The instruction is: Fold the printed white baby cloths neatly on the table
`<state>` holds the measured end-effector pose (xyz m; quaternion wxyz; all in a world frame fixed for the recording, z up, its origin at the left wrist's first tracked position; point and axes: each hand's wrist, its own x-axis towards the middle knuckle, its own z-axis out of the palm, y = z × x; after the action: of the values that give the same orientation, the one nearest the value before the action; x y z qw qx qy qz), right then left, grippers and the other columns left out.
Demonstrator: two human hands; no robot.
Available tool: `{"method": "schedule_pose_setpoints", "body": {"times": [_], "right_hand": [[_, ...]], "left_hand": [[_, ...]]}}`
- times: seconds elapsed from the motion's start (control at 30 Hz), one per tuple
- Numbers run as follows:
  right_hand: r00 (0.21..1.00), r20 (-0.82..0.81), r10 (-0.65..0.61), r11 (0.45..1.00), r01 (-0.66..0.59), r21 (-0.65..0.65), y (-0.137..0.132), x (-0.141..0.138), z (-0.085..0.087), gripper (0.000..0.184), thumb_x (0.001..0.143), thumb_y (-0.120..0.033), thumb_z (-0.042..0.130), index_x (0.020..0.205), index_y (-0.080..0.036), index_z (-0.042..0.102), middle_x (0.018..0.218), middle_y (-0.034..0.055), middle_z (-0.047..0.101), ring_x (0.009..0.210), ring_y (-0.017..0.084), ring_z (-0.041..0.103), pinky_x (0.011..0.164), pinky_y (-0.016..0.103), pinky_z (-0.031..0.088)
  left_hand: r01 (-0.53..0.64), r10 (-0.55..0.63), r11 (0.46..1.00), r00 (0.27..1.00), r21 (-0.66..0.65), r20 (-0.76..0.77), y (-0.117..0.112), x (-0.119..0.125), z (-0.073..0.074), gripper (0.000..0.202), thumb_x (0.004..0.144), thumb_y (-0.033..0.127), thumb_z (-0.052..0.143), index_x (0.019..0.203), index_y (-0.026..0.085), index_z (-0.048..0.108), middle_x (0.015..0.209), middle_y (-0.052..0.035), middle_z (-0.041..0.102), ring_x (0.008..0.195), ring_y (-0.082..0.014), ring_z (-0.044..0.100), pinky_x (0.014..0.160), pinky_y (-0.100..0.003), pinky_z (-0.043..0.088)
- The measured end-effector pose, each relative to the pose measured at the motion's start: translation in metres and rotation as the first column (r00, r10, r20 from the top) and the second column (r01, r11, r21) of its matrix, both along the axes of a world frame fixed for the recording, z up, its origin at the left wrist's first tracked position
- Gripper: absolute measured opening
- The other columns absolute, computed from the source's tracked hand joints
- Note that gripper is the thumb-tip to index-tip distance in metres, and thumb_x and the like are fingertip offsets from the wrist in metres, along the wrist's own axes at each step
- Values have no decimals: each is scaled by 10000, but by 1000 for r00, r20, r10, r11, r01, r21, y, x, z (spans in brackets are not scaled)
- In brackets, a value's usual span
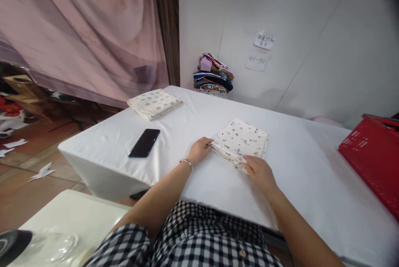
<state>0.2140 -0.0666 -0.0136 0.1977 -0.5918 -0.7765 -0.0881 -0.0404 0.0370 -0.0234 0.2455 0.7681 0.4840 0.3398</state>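
Note:
A folded cream cloth (240, 136) with a small scattered print lies on the white-covered table in front of me, its layers showing along the near edge. My left hand (200, 150) grips its left corner, fingers closed at the edge. At the near right corner, my right hand (260, 171) pinches the layers between thumb and fingers. The fingertips under the cloth are hidden. Farther back on the left rests a second folded cream cloth (155, 104) with a grey-green print, touched by neither hand.
A black phone (144, 143) lies on the white tablecloth (102, 150) left of my hands. At the right edge stands a red plastic basket (370, 159). A stack of folded fabrics (213, 76) is beyond the table by the wall. A pale surface (71, 213) with a clear container is at lower left.

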Motion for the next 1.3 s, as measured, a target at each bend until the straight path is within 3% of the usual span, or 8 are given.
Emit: {"method": "schedule_pose_setpoints", "body": {"times": [0.1,0.47,0.6,0.73,0.97,1.17,1.3], "right_hand": [[998,-5,-60,997,61,55,-3,9,-8,335,902,-276,351,1102,-187,605,1052,77,658,924,219,598,817,367,462],[999,8,41,984,-42,175,-2,15,-9,328,889,-180,364,1110,-203,605,1074,64,647,956,195,589,841,345,437],[996,28,88,990,-91,110,-1,16,-18,316,891,-210,374,1089,-210,621,1095,65,639,1003,208,570,848,362,438],[995,21,96,995,-96,-13,-1,17,-11,325,891,-221,366,1075,-235,634,1093,50,647,977,205,586,840,354,452],[967,-194,-163,965,116,-235,13,19,12,333,870,-347,419,1115,-247,621,1068,16,667,938,205,623,801,339,483],[960,-192,-203,946,142,-291,21,19,19,319,850,-359,429,1071,-270,641,906,4,704,829,198,643,721,314,486],[947,-213,-241,940,173,-294,26,20,19,321,836,-388,440,1049,-265,647,973,6,692,873,201,634,727,306,480]], "left_hand": [[-38,44,997,994,60,-102,-2,1,6,286,763,177,487,1003,231,633,995,-18,628,897,-165,585,791,-270,459],[-32,46,997,980,76,-193,-5,3,10,310,738,144,474,990,232,630,1025,-17,612,939,-163,573,813,-250,453],[-31,42,998,979,55,-201,-5,4,10,320,732,135,471,991,234,631,1038,-17,609,934,-160,577,813,-250,453],[-37,42,999,984,34,-175,-5,3,11,316,736,143,464,988,236,631,1036,-10,609,914,-152,584,799,-238,454],[-33,39,999,990,43,-135,-3,1,5,285,743,160,476,983,227,616,1008,-19,607,864,-156,590,757,-253,464],[-24,39,965,998,262,-52,-6,0,2,271,730,158,534,993,217,561,1089,-43,548,1009,-172,529,850,-296,458],[133,-82,904,987,406,-140,-14,7,4,121,768,143,516,829,203,602,1128,-63,533,1117,-193,461,924,-341,411]]}}
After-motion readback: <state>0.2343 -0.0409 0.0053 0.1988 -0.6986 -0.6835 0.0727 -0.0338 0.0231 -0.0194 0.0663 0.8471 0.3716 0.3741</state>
